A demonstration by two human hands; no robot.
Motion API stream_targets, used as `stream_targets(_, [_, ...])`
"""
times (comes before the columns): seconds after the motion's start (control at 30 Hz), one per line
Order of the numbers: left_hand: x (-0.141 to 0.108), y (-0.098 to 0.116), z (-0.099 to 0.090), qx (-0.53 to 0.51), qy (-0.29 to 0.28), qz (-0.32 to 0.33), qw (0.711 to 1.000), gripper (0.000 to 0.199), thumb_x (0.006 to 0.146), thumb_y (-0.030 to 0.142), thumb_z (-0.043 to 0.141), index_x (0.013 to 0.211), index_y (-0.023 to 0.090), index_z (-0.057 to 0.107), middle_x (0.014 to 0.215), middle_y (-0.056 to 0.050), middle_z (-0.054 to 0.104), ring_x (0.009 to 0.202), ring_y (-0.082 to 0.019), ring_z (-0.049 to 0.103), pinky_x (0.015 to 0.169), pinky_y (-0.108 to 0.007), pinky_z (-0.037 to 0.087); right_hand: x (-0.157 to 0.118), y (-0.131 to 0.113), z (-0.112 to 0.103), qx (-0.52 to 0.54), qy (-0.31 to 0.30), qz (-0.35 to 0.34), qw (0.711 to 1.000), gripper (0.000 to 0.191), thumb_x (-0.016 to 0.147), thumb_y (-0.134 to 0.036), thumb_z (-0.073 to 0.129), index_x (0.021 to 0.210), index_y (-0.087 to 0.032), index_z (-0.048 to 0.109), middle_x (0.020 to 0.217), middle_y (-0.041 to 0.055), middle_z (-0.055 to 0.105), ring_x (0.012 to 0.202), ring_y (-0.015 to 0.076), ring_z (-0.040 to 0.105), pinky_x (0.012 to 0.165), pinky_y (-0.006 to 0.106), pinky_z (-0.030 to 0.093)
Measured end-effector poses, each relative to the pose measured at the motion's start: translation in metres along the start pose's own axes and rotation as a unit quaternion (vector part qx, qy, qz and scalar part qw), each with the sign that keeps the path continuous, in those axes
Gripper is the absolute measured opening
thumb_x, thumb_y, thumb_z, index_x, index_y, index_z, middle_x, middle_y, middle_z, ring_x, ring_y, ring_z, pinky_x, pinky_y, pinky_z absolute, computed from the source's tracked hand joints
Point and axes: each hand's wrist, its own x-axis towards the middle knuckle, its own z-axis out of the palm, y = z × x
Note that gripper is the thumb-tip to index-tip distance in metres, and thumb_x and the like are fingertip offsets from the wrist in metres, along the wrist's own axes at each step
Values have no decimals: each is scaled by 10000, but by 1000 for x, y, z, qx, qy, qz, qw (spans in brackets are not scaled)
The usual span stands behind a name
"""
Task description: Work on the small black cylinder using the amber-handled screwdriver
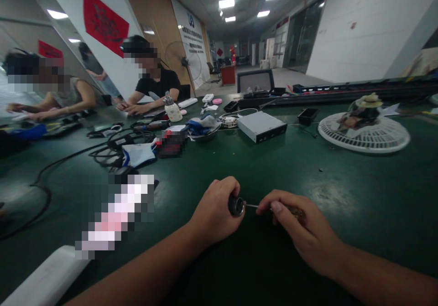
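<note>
My left hand (216, 206) grips a small black cylindrical part (236, 205) just above the dark green work table (273, 169). My right hand (301, 228) holds a small screwdriver (287, 210) with a thin metal shaft and a brownish handle, mostly hidden by my fingers. The shaft's tip reaches the black part's end. Both hands are close together near the table's front, and my forearms rest low over it.
A grey metal drive box (262, 126) and a white round fan guard (364, 133) stand ahead. Black cables (116, 153), cloth and small items lie to the left. Two co-workers sit at the table's far left. A pixelated object (116, 215) lies near my left arm.
</note>
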Motion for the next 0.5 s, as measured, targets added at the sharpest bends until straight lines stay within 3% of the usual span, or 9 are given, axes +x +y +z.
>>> stream_targets(0.2, [0,0,0,5,3,1,1000,214,760,163,633,828,212,437,788,9,548,717,-162,478,667,-307,356,0,1,-1,20,-39,-47,998,250,1033,-307,474,1071,-236,711,951,25,698,780,139,627,682,271,483])
stream_targets(0.37, [0,-1,1,-1,4,9,1000,200,771,165,630,837,212,447,795,11,558,720,-161,492,679,-308,365,-1,0,0,-2,-14,-9,1000,304,1047,-307,438,963,-215,715,815,17,679,721,138,620,620,263,462])
stream_targets(0.5, [0,-1,1,4,5,7,1000,209,750,156,633,832,213,449,791,12,555,720,-163,490,675,-308,366,-1,0,-1,-4,-25,-58,998,243,1026,-278,476,1009,-220,712,900,24,693,752,136,628,658,269,475])
